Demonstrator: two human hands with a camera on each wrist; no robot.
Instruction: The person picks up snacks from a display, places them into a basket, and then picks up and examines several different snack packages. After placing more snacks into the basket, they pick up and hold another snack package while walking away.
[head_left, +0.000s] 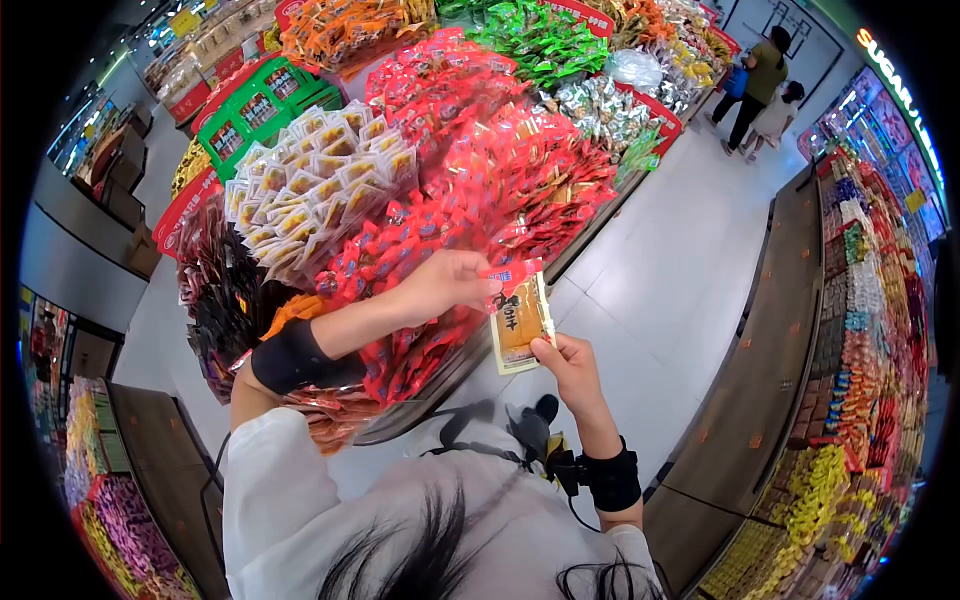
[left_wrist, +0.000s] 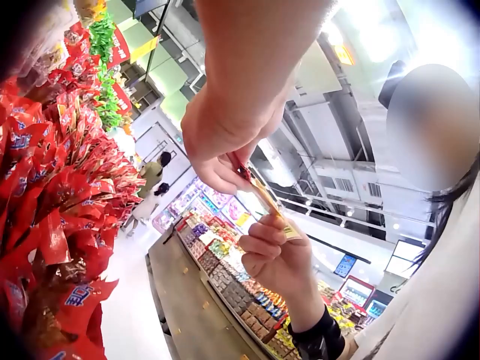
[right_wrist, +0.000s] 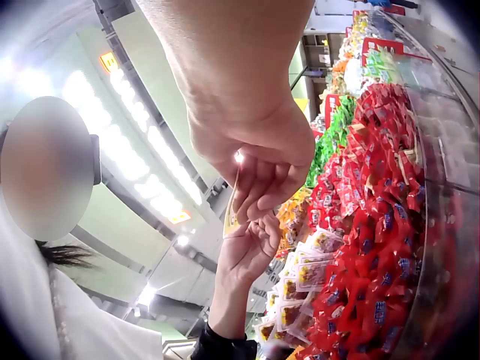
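Note:
A flat snack packet [head_left: 522, 335] with a red top, cream edges and a brown front with dark lettering is held up between both hands beside the display. My left hand [head_left: 447, 284] pinches its red upper corner between thumb and fingers. Lower down, my right hand [head_left: 572, 368] grips the opposite edge, the thumb lying over the front. Seen from the left wrist, the packet [left_wrist: 264, 196] is nearly edge-on, slanting between the two hands. Only a narrow strip of the packet [right_wrist: 232, 213] shows in the right wrist view, the curled right fingers hiding the remainder.
Piles of red packets [head_left: 430, 215] fill the display, with white packets [head_left: 320, 170], a green box [head_left: 262, 105] and green packets [head_left: 540, 45] around them. Shelves of sweets [head_left: 850, 330] line the right beyond a tiled aisle [head_left: 650, 250]. Two people [head_left: 765, 95] stand far off.

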